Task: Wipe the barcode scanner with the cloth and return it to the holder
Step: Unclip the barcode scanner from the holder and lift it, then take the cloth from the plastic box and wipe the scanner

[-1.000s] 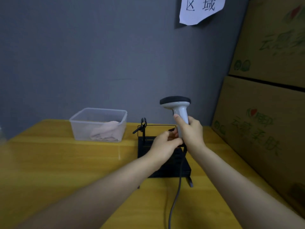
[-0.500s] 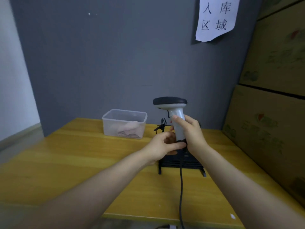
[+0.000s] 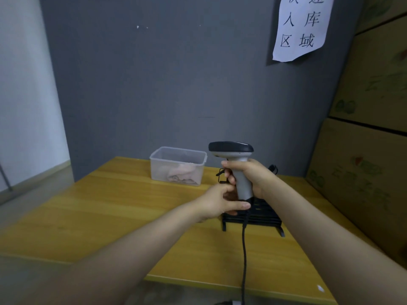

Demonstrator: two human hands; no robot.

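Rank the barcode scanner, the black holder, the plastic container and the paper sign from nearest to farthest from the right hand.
1. barcode scanner: held in the right hand.
2. black holder: just below the hand.
3. plastic container: to its left, by the wall.
4. paper sign: high on the wall.

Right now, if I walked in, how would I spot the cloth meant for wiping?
Start at the yellow table against the grey wall. Near its back edge, left of the hands, sits a clear plastic tub. The cloth is the pale pink crumpled heap inside it, the only soft thing there.
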